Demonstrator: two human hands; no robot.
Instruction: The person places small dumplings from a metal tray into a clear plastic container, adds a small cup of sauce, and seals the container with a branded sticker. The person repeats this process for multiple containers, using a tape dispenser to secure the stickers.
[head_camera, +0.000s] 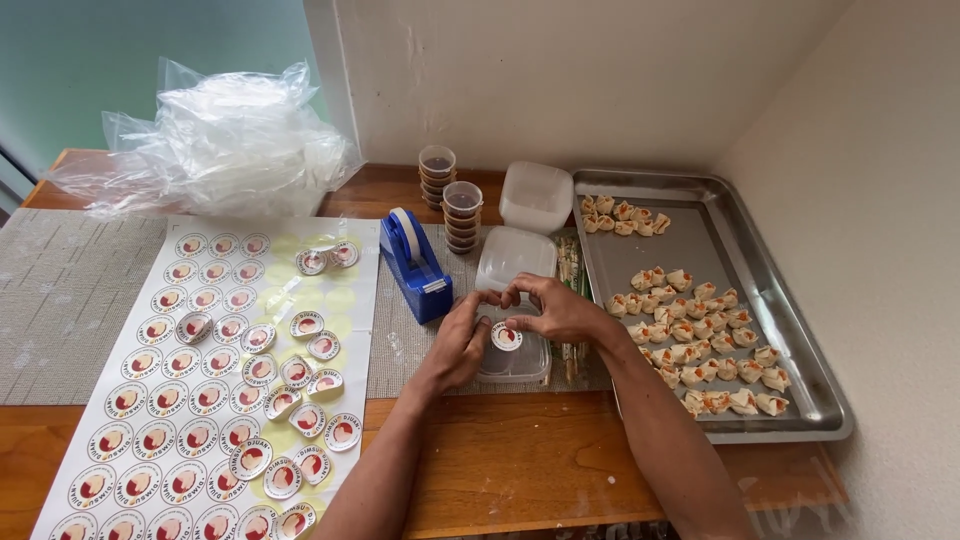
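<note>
The fingers of the left hand (460, 335) and the right hand (560, 310) curl toward each other, their tips nearly meeting above a round sticker (506, 336) that lies on the lid of a clear plastic container (515, 358). The fingertips press the lid on either side of the sticker, neither hand pinching it; the sticker sits just below the tips, framed by both thumbs. Beyond the fingertips stand two more closed containers (536, 195). Just left of the left fingers is a blue tape dispenser (415, 262), and past it a sheet of round stickers (215, 380), some peeled and curling. Behind the dispenser are stacks of small sauce cups (451, 200). Right of the right hand lies a metal tray (790, 340) of dumplings (700, 335). Far left sits a heap of clear plastic bags (215, 140).
</note>
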